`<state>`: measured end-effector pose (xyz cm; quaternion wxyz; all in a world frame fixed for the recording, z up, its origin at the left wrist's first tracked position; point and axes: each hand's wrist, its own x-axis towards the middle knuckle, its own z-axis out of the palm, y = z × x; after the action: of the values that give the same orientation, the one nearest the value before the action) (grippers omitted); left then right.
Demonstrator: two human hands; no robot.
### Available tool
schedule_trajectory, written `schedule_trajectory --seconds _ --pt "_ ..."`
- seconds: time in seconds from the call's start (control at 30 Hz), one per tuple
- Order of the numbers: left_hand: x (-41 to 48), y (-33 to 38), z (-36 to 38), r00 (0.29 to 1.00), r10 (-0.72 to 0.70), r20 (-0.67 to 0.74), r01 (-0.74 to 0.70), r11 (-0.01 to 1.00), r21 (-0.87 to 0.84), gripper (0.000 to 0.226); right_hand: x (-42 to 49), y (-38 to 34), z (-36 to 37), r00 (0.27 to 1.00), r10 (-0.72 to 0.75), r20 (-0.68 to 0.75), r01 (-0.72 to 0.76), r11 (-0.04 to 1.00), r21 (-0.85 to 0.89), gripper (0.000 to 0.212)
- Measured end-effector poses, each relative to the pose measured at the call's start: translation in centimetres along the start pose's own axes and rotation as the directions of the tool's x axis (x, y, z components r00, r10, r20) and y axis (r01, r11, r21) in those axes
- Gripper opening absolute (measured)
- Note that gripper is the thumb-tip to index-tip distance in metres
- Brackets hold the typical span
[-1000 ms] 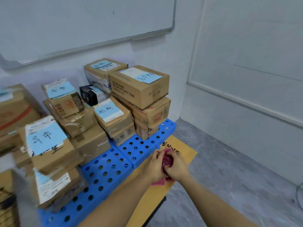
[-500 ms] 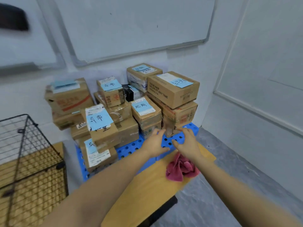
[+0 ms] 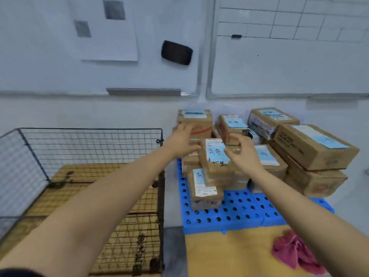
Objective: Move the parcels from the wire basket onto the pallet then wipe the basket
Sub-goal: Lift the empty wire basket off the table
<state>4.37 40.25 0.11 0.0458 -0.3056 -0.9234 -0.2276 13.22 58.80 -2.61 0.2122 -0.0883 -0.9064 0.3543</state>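
Note:
Several cardboard parcels (image 3: pixel 311 145) with blue labels are stacked on the blue perforated pallet (image 3: pixel 235 214) against the wall. The black wire basket (image 3: pixel 83 148) stands at the left with no parcels in it and a yellow board under its mesh floor. A pink rag (image 3: pixel 295 252) lies crumpled on the yellow board in front of the pallet. Both my hands are stretched out over the stack with spread fingers. My left hand (image 3: pixel 182 141) is by the back-left parcel (image 3: pixel 199 124). My right hand (image 3: pixel 242 154) hovers at the labelled middle parcel (image 3: pixel 214 156). Neither holds anything.
A white wall with two whiteboards runs behind the pallet; a black eraser (image 3: pixel 176 52) and a sheet of paper (image 3: pixel 107 31) hang on the left board. Grey floor shows between basket and pallet.
My hands let go of the pink rag and left it on the yellow board, then rose over the parcels. The view swung left, bringing the wire basket into sight.

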Motion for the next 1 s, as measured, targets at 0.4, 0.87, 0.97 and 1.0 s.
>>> schedule_trajectory --seconds 0.4,0.87,0.97,1.0 --pt "-11.2 -21.2 -11.8 0.939 -0.318 -0.131 0.333 0.936 0.115 0.081 2.6 -11.4 14.2 0.969 -0.044 0.241 0.046 0.999 -0.003 0.053" --pt "-22.2 -43.5 -20.3 0.857 -0.509 -0.085 0.511 0.812 0.281 0.073 0.2 -16.3 19.1 0.896 0.329 0.300 -0.194 0.895 -0.401 0.075" --pt "-23.1 -46.4 -20.9 0.778 -0.628 -0.019 0.606 0.741 0.290 0.078 -0.9 -17.3 19.4 0.902 0.347 0.257 -0.218 0.880 -0.423 0.076" --pt "-23.3 -47.0 -20.8 0.763 -0.646 0.031 0.620 0.745 0.248 0.079 -1.1 -17.5 19.5 0.905 0.349 0.244 -0.221 0.875 -0.430 0.076"
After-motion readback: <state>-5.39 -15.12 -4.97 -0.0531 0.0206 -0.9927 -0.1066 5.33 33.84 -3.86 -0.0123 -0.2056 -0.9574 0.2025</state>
